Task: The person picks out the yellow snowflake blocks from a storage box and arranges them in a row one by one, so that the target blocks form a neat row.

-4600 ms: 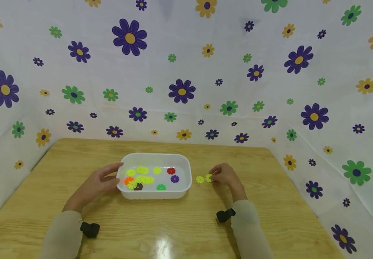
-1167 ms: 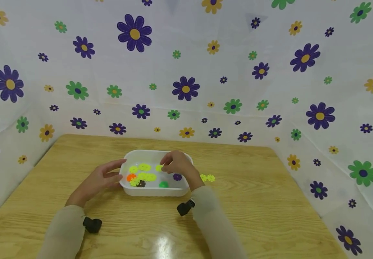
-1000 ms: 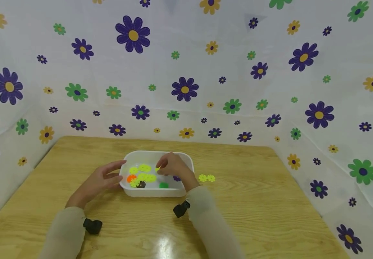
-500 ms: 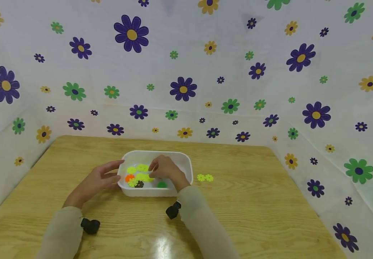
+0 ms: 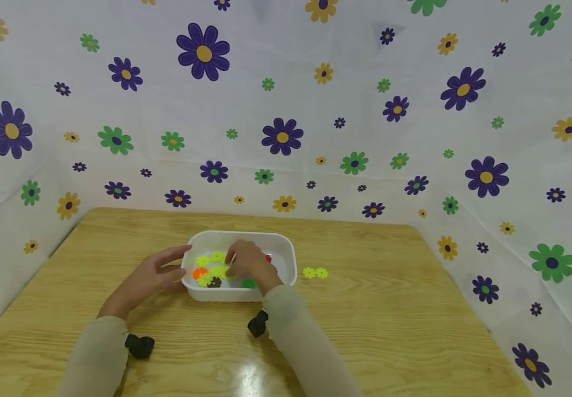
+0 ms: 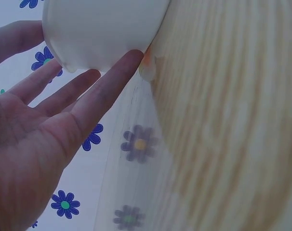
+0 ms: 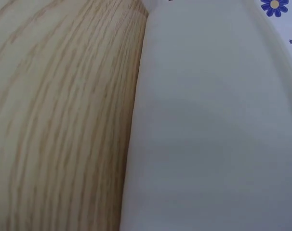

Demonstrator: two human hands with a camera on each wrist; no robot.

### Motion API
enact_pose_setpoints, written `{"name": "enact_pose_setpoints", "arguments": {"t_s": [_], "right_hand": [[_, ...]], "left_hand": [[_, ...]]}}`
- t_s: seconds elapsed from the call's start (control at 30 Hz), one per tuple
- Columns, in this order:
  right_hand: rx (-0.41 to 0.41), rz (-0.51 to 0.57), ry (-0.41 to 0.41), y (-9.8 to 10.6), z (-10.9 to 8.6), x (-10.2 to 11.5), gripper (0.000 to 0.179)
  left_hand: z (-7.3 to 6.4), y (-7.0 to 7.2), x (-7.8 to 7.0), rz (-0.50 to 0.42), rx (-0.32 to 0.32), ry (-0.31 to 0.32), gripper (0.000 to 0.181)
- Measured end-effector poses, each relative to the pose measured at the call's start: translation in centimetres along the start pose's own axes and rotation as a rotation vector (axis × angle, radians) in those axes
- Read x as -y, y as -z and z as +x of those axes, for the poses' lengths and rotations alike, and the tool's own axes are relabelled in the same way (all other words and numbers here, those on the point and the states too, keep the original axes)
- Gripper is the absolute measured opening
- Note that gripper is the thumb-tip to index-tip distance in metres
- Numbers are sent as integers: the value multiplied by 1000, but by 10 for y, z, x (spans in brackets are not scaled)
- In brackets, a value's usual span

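Note:
A white plastic tub (image 5: 226, 295) holds several flower-shaped plastic discs: yellow ones (image 5: 202, 261), an orange one (image 5: 198, 273), a dark brown one (image 5: 214, 282), a green one (image 5: 249, 283) and a red one (image 5: 268, 258). My left hand (image 5: 148, 277) spreads straight fingers against the tub's left end; in the left wrist view its fingertips touch the tub wall (image 6: 102, 33). Inside the tub, my right hand (image 5: 250, 260) has bent fingers down at the yellow discs near the middle. I cannot tell whether it pinches one. The right wrist view shows only the tub's outer wall (image 7: 208, 120).
Right of the tub, two yellow flower discs (image 5: 309, 273) lie edge to edge on the wooden table (image 5: 390, 309). A white flower-print cloth (image 5: 246, 99) stands behind the table and along both sides. A small black camera sits on each wrist.
My right hand has gone from the two yellow discs on the table into the tub, then leftward within it to the yellow discs. My left hand has stayed at the tub's left end.

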State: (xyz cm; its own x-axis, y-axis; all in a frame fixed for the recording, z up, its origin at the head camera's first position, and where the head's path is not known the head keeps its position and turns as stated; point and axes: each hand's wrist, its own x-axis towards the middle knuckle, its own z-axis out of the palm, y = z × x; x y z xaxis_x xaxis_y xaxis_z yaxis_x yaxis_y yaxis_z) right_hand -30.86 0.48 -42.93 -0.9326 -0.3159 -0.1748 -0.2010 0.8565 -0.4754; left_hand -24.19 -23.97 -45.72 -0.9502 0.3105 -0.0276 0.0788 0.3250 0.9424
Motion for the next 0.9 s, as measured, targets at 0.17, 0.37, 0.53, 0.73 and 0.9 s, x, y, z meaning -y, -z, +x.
{"name": "enact_pose_setpoints", "arguments": {"t_s": [0.17, 0.37, 0.53, 0.73, 0.9], "right_hand": [[21, -26, 6, 0, -1, 3, 16], [38, 23, 26, 2, -5, 3, 15], [56, 90, 46, 6, -8, 1, 15], [78, 152, 76, 15, -10, -5, 18], [81, 237, 94, 22, -13, -11, 21]], "left_hand": [[-1, 0, 0, 0, 3, -2, 67], [-2, 1, -1, -5, 11, -19, 67], [-2, 0, -3, 3, 6, -12, 68], [-2, 1, -2, 6, 4, -14, 67], [-1, -1, -1, 10, -1, -9, 67]]}}
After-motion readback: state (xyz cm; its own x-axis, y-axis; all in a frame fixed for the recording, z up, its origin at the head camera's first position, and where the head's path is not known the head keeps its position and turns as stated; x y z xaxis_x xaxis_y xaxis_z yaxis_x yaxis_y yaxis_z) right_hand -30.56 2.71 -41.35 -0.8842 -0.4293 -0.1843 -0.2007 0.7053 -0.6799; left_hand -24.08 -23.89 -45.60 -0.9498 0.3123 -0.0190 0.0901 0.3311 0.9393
